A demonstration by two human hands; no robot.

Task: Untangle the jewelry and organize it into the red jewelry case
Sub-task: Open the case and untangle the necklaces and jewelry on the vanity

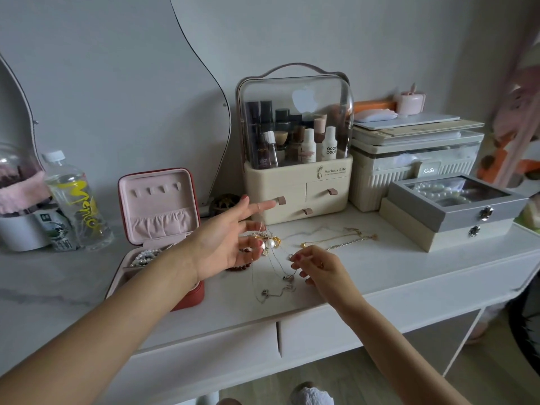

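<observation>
The red jewelry case (191,296) lies open at the left of the table, its pink lid upright, with a pearl strand (144,256) in its base. My left hand (225,244) is raised with fingers spread; a thin chain hangs over its index finger. Below the hand hangs the jewelry tangle (269,242) of pearls and gold pieces. My right hand (317,268) pinches a thin silver chain (285,277) that runs out of the tangle. More silver chain with small pendants (274,292) trails on the tabletop. A red bead bracelet (239,268) lies under my left hand.
Gold necklaces (339,236) lie loose on the white table (380,273). Behind stand a cream cosmetics organizer (295,197), a grey glass-lid box of pearls (455,209) on a cream box, and a ribbed storage box (415,171). A water bottle (77,200) stands left, by a mirror.
</observation>
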